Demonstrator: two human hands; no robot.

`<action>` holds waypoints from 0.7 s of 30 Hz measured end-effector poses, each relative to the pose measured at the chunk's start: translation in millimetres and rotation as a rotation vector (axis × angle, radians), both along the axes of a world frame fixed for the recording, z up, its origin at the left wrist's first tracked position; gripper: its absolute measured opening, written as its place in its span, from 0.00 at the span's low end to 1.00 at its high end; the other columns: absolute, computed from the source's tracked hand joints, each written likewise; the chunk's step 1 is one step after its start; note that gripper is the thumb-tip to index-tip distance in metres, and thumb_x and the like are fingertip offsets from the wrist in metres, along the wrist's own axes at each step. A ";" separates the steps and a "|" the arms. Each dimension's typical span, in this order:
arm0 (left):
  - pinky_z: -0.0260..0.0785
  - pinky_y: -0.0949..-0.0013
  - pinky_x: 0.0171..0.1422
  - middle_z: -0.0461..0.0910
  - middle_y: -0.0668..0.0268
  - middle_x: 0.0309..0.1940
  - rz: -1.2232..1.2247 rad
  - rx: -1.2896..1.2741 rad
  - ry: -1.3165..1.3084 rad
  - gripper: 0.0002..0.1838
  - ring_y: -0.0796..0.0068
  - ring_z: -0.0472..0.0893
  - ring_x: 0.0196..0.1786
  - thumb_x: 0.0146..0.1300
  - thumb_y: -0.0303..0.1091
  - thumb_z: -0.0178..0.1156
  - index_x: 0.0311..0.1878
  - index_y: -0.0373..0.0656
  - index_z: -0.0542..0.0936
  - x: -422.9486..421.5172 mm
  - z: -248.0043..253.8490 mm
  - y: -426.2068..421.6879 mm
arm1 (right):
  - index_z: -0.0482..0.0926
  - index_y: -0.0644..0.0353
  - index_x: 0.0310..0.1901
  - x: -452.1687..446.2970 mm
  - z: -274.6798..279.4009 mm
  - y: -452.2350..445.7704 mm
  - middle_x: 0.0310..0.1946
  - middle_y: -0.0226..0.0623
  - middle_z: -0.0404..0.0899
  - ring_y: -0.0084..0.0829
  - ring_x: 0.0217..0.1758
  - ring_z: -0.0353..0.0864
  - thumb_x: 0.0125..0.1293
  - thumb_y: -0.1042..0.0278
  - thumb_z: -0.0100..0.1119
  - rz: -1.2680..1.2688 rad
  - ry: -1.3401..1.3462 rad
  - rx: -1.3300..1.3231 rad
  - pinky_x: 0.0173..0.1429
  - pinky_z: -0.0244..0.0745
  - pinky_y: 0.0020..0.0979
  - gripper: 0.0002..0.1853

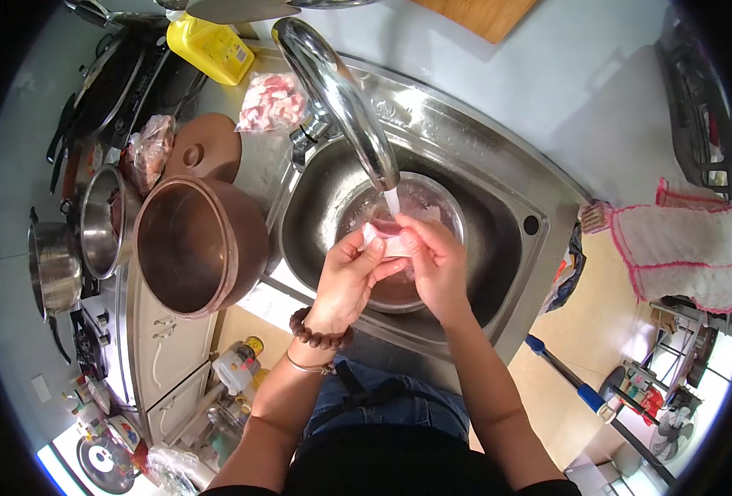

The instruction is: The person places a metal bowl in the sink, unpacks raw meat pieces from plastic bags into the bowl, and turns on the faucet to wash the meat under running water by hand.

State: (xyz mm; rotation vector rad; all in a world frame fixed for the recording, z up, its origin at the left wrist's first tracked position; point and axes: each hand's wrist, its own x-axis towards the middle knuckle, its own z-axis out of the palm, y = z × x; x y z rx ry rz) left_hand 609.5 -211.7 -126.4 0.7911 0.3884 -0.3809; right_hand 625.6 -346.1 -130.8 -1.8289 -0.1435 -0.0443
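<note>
A piece of raw meat, pink with a pale edge, is pinched between both my hands under the running faucet. My left hand grips its left side with thumb and fingers. On the other side, my right hand holds it, fingers bent around the edge. Water falls from the spout onto the meat. Below my hands a metal bowl sits in the steel sink, with reddish water and what looks like more meat in it, partly hidden by my hands.
Left of the sink stand a brown clay pot, its lid, a steel bowl and a steel pot. A bag of cut meat and a yellow jug lie behind. Pink-edged cloths hang at right.
</note>
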 end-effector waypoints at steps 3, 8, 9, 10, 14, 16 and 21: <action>0.74 0.70 0.53 0.75 0.57 0.46 0.008 -0.062 0.000 0.15 0.69 0.78 0.47 0.67 0.33 0.46 0.51 0.31 0.70 -0.4 6.6 7.8 | 0.75 0.65 0.47 6.3 5.5 -3.6 0.40 0.35 0.78 0.19 0.28 0.76 0.67 0.69 0.46 -0.058 0.381 0.307 0.34 0.69 0.20 0.12; 0.72 0.70 0.55 0.74 0.58 0.48 0.053 -0.068 -0.020 0.15 0.69 0.76 0.50 0.67 0.32 0.46 0.52 0.32 0.69 1.0 13.5 14.1 | 0.72 0.69 0.49 1.0 3.3 3.8 0.39 0.39 0.77 0.22 0.33 0.76 0.65 0.69 0.50 -0.149 0.340 0.544 0.38 0.71 0.22 0.14; 0.70 0.70 0.56 0.74 0.58 0.49 0.071 -0.051 -0.041 0.16 0.70 0.75 0.51 0.67 0.33 0.46 0.53 0.33 0.68 0.7 14.1 13.8 | 0.72 0.69 0.49 -2.3 4.9 4.4 0.39 0.39 0.77 0.23 0.35 0.76 0.62 0.70 0.54 -0.132 0.333 0.506 0.40 0.72 0.23 0.16; 0.69 0.70 0.57 0.74 0.59 0.49 0.088 -0.034 -0.060 0.16 0.70 0.75 0.52 0.67 0.33 0.46 0.53 0.34 0.68 0.2 14.3 13.6 | 0.72 0.69 0.49 -5.0 6.5 5.0 0.39 0.39 0.76 0.24 0.37 0.76 0.59 0.70 0.59 -0.115 0.326 0.468 0.42 0.72 0.24 0.18; 0.68 0.71 0.58 0.73 0.61 0.50 0.083 -0.069 -0.078 0.16 0.73 0.74 0.53 0.67 0.31 0.47 0.55 0.36 0.67 -4.8 5.5 12.6 | 0.74 0.68 0.46 -10.8 12.2 21.7 0.37 0.36 0.76 0.23 0.38 0.75 0.52 0.73 0.65 -0.116 0.138 0.421 0.44 0.71 0.23 0.19; 0.66 0.63 0.58 0.71 0.62 0.52 0.116 0.017 -0.088 0.18 0.70 0.72 0.54 0.64 0.33 0.52 0.55 0.41 0.65 -11.3 1.7 6.7 | 0.76 0.67 0.42 -11.1 9.1 26.2 0.36 0.35 0.75 0.22 0.40 0.74 0.50 0.77 0.65 -0.152 0.063 0.235 0.43 0.71 0.22 0.15; 0.67 0.77 0.51 0.73 0.69 0.46 0.170 0.089 -0.044 0.15 0.82 0.72 0.48 0.64 0.26 0.52 0.54 0.41 0.68 -13.4 0.6 4.6 | 0.76 0.65 0.37 -11.6 11.1 20.3 0.24 0.29 0.76 0.15 0.24 0.73 0.59 0.75 0.57 -0.123 0.251 0.355 0.28 0.67 0.15 0.05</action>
